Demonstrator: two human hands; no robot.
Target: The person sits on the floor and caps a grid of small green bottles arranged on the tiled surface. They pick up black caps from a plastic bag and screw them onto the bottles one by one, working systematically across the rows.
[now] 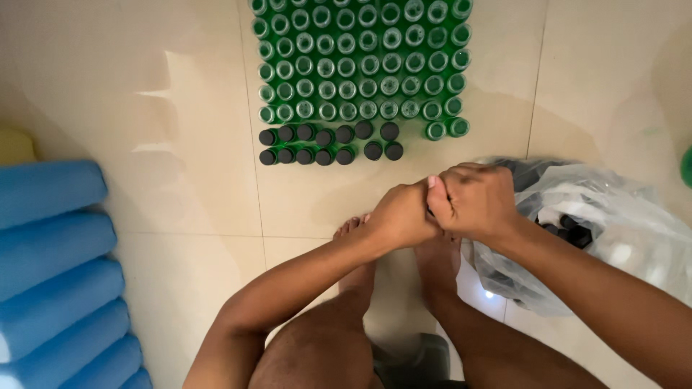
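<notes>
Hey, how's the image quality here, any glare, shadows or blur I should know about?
Head view: sharp overall, with warm, dim light; soft glare streaks on the floor tiles left of the green bottles; a bright spot on the plastic bag; faint shadow beneath the left hand and right hand, which hide whatever they hold; slight wide-angle bending at the edges, as on the blue cushion.

warm dim indoor light, glare streaks on tiled floor (pixel 180 130), soft shadows, sharp focus

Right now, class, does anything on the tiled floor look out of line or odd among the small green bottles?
Yes: two uncapped small green bottles sit apart at the right end of a row, a gap separating them from the black-capped bottles. Nothing looks spilled.
</notes>
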